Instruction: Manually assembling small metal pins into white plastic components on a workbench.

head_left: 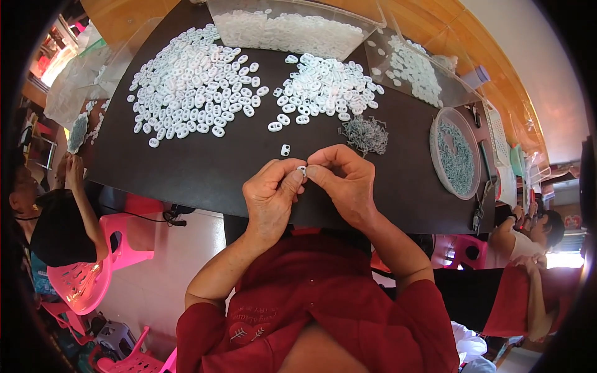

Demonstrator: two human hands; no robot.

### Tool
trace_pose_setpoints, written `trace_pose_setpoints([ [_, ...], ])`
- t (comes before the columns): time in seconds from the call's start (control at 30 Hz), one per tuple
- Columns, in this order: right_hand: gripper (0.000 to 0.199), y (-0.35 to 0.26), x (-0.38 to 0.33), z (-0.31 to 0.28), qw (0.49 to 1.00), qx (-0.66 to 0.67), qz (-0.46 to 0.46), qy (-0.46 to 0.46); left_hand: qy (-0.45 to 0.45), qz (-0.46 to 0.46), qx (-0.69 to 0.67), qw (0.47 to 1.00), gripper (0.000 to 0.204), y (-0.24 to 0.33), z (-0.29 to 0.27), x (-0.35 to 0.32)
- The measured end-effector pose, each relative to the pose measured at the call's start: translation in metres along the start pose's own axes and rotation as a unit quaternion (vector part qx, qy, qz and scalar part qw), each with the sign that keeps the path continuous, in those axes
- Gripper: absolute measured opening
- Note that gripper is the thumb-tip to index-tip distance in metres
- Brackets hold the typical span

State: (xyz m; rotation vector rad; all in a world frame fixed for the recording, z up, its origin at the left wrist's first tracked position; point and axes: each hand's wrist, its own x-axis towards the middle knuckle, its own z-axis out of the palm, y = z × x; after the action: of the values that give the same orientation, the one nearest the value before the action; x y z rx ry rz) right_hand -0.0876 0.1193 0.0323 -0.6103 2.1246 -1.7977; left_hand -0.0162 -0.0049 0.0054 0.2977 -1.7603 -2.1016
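Observation:
Between the thumb and forefinger of my left hand is a small white plastic piece, oval with a hole. My right hand is closed in a pinch at the piece's right edge; whatever its fingertips hold is hidden. Just beyond my hands a single white two-hole piece lies alone on the dark table. Past it spreads a smaller heap of white two-hole pieces. A pile of small grey metal parts sits just beyond my right hand.
A large heap of white oval pieces covers the far left. Clear bins of white pieces stand at the back. At right are a round tub of metal parts and pliers. Other people sit at both sides, near a pink chair.

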Motion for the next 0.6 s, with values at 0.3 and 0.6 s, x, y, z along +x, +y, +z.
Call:
trace_pose_setpoints([
  [0.3,0.008,0.0012,-0.0043,0.0053,0.999,-0.016,-0.043,0.010,0.008,-0.019,-0.007,1.000,0.012,-0.0026,-0.0015,-0.0053],
  [0.6,0.010,0.0023,-0.0011,-0.0007,0.999,0.003,-0.011,-0.032,0.011,-0.067,-0.089,0.994,0.017,-0.0027,-0.0030,-0.0033],
])
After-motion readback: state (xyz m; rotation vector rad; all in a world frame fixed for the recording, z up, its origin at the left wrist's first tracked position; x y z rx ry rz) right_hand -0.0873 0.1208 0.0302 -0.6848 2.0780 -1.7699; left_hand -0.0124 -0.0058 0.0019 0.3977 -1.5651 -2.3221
